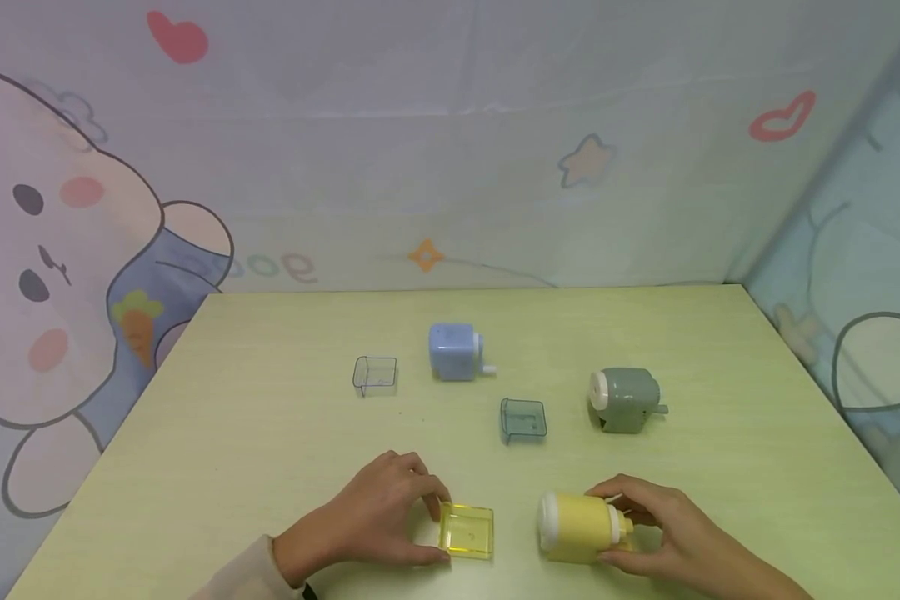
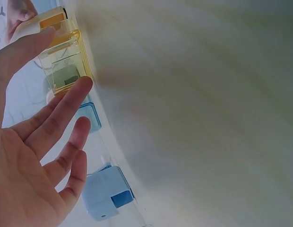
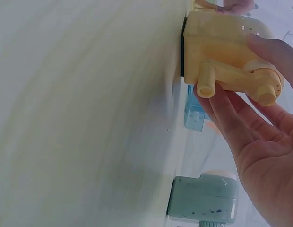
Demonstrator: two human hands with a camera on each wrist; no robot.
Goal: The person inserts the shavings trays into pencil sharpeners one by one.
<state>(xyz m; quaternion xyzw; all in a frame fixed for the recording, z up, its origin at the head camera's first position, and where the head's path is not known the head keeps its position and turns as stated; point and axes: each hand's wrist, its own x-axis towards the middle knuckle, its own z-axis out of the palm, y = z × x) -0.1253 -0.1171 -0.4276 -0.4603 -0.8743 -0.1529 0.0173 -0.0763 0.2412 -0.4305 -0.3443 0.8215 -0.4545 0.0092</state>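
My left hand (image 1: pixel 390 517) pinches a clear yellow shavings drawer (image 1: pixel 468 533) by its left end, thumb on the near side and fingers on the far side. In the left wrist view the thumb and a fingertip lie at opposite edges of this drawer (image 2: pixel 66 66). My right hand (image 1: pixel 671 533) grips a yellow crank pencil sharpener (image 1: pixel 577 527) near its handle end. Its crank (image 3: pixel 222 75) faces the right wrist camera, with the thumb on one side of the body and the fingers on the other. A short gap separates drawer and sharpener.
Farther back on the table (image 1: pixel 270 467) stand a blue crank sharpener (image 1: pixel 452 352) and a green one (image 1: pixel 626 400). A clear drawer (image 1: pixel 376 372) lies left of the blue one, and a clear green-tinted drawer (image 1: pixel 523 418) left of the green one. A printed curtain (image 1: pixel 495 192) hangs behind.
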